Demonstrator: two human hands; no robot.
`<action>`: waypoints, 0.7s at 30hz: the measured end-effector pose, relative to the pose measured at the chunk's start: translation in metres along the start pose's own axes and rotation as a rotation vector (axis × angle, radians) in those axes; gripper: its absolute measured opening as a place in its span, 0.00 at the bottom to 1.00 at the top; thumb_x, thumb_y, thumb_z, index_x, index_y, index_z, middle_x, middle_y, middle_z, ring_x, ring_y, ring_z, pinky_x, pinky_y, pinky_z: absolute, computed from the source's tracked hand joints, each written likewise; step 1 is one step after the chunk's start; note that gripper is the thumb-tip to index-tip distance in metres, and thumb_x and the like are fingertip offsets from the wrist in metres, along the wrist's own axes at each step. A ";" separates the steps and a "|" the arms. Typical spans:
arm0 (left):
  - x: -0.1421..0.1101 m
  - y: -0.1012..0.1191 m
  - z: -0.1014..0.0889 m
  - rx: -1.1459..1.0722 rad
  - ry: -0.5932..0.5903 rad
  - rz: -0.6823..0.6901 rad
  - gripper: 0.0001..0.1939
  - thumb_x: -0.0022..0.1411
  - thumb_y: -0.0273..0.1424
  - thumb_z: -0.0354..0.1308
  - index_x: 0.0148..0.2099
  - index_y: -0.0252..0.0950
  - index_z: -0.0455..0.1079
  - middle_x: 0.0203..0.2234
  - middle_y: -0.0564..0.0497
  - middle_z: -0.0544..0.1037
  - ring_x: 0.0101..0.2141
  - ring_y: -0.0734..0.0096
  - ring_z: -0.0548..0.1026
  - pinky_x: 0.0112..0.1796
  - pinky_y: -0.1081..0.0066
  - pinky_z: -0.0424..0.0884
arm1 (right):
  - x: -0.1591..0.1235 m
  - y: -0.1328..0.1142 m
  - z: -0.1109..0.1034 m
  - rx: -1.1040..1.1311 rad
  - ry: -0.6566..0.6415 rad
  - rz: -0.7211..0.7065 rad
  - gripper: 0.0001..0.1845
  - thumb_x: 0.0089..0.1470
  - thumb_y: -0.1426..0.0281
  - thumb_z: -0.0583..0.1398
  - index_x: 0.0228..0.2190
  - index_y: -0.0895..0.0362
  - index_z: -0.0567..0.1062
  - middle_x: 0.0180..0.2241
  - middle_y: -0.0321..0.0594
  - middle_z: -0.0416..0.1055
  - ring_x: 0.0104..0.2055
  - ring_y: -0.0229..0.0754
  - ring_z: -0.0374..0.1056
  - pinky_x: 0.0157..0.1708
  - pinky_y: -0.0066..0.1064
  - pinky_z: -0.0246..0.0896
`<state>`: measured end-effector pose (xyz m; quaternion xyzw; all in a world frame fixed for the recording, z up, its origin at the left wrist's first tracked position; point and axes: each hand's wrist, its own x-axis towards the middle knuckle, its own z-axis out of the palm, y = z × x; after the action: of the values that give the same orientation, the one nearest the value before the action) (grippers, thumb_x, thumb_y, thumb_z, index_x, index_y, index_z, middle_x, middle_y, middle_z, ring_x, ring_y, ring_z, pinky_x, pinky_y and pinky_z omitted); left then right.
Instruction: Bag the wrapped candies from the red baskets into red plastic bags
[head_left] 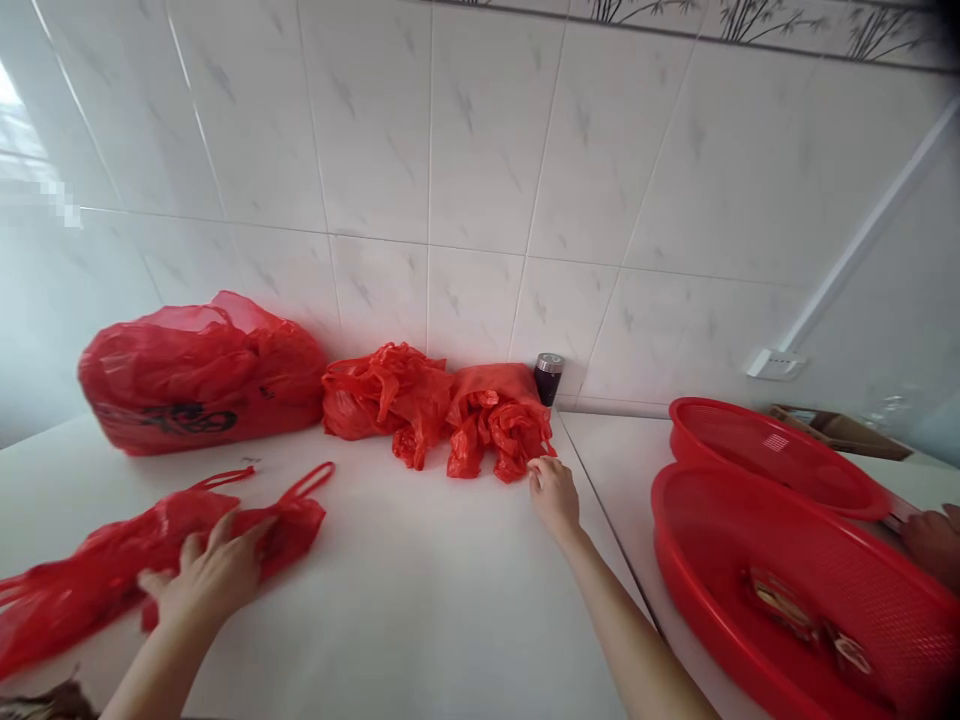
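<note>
The left hand (214, 580) lies open and flat on a red bag (150, 545). The right hand (553, 492) pinches a crumpled bag (499, 420); pulling it nearer seems the next move.

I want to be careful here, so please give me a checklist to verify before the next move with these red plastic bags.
1. Left hand lies flat on the flattened red bag: ok.
2. Right hand touches the crumpled red bag at its edge: ok; firm pinch: cannot tell.
3. Bare white counter between both hands: ok.
4. Dark cup stands upright behind the crumpled bag, close to it: ok.
5. Red baskets stay apart from the right hand: ok.
6. Another person's hand at the basket edge: not ok.
</note>
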<state>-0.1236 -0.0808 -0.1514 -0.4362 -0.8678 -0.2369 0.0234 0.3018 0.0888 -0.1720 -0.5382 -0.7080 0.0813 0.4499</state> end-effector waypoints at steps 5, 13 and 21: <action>-0.019 0.025 0.004 0.118 0.193 -0.111 0.22 0.64 0.38 0.44 0.60 0.53 0.59 0.68 0.45 0.46 0.64 0.34 0.42 0.42 0.23 0.55 | 0.015 0.001 0.020 0.015 -0.041 -0.113 0.11 0.52 0.72 0.57 0.36 0.52 0.77 0.51 0.42 0.67 0.54 0.49 0.59 0.54 0.45 0.54; -0.077 0.114 0.027 -0.182 -0.065 0.295 0.22 0.64 0.38 0.48 0.60 0.46 0.63 0.65 0.41 0.55 0.63 0.43 0.51 0.55 0.36 0.49 | 0.052 -0.034 -0.001 0.265 0.133 -0.062 0.22 0.57 0.65 0.52 0.51 0.57 0.69 0.51 0.49 0.69 0.54 0.47 0.63 0.52 0.44 0.58; -0.111 0.205 0.024 -1.378 -0.926 0.103 0.36 0.57 0.47 0.58 0.65 0.49 0.52 0.63 0.42 0.59 0.55 0.53 0.68 0.47 0.57 0.71 | -0.009 -0.076 -0.067 1.112 -0.053 0.291 0.13 0.46 0.67 0.59 0.37 0.54 0.73 0.38 0.41 0.74 0.38 0.45 0.72 0.37 0.36 0.68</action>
<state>0.1065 -0.0498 -0.1201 -0.4455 -0.4290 -0.5105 -0.5974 0.2979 0.0259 -0.0920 -0.3105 -0.4885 0.5159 0.6315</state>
